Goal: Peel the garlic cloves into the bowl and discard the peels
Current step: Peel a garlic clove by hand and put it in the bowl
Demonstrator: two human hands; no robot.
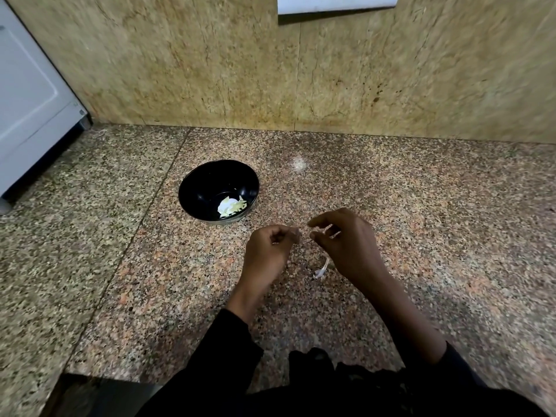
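Left hand (269, 245) curls, contents blurred, grip unclear; right hand (346, 239) hangs loosely curled over a half-hidden peel (321, 270) near the bowl (198, 188)

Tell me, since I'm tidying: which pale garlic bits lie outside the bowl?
The small white peel scrap on the countertop beside the right hand; the others sit inside the black bowl.

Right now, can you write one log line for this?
step: peeling | left hand: pinching something small, unclear | right hand: open | round black bowl: pale pieces | papery white peel: on counter

both hands are hovering close together.
left hand (268, 247) is curling its fingers; right hand (346, 240) is bending its fingers loosely.
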